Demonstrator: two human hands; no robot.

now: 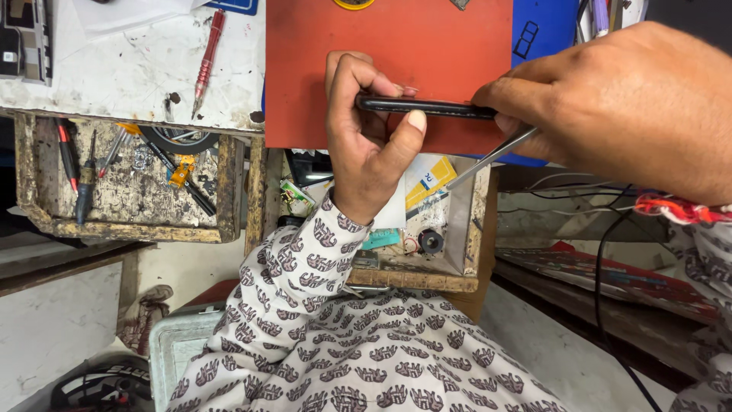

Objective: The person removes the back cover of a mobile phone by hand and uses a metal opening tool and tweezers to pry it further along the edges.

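My left hand (364,137) grips a thin black phone (427,107) edge-on, thumb under it and fingers over it, above a red work mat (320,69). At the phone's right end, my right hand (610,107) pinches its edge and holds metal tweezers (492,158), which angle down to the left below the phone.
A red screwdriver (206,61) lies on the stained white bench top (130,76). The open wooden drawer (130,183) at left holds several tools. A second drawer (427,229) under the phone holds small parts and cards. Black cables (602,252) hang at the right.
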